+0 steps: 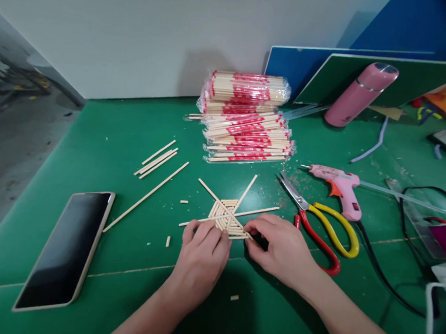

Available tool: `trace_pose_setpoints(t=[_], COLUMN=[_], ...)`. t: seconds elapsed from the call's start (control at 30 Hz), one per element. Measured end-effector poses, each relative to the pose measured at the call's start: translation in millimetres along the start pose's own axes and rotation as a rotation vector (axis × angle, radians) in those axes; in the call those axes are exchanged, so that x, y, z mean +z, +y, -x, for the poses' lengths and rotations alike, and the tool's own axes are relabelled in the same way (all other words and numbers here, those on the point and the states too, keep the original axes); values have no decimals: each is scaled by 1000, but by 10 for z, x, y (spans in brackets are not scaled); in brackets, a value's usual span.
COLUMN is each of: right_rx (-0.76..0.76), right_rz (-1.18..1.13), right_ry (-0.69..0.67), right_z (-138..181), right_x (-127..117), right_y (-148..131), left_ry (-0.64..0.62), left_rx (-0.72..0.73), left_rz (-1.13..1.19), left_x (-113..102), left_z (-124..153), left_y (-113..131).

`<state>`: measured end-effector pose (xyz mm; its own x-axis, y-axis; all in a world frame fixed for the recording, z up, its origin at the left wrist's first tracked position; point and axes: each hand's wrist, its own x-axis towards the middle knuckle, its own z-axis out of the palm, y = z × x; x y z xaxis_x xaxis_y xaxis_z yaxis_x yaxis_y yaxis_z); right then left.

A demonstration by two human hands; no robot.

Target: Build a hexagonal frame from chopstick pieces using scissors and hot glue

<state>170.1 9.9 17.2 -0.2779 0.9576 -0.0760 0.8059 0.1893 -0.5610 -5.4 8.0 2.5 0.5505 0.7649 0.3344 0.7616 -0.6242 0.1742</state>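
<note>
A flat lattice of wooden chopsticks lies on the green table, made of long crossing sticks with rows of short pieces laid between them. My left hand is closed at its near left edge, fingertips pressed on the sticks. At the near right corner, the thumb and fingertips of my right hand pinch the end of a stick. The exact contact under the left fingers is hidden. Several short cut pieces lie around the lattice. To the right are scissors with red and yellow handles, blades part open.
Wrapped chopstick bundles lie at the back, near a pink flask. A pink glue gun with a trailing cord is at right. At left are a phone, a long chopstick and several shorter sticks.
</note>
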Motion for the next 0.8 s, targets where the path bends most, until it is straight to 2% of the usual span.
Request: trace_pose_setpoints(t=[0.23,0.47,0.8], right_rx=[-1,-5,9], right_rz=[12,15,8], right_ry=[41,62,64], right_z=[28,26,26], right_x=[22,12,17], right_y=[-20,-38,-40], left_ry=[-21,126,24], left_rx=[-57,-98,-83], left_rz=[31,94,25], left_x=[-26,-137,-106], left_z=[46,70,155], left_y=[0,-25,-20])
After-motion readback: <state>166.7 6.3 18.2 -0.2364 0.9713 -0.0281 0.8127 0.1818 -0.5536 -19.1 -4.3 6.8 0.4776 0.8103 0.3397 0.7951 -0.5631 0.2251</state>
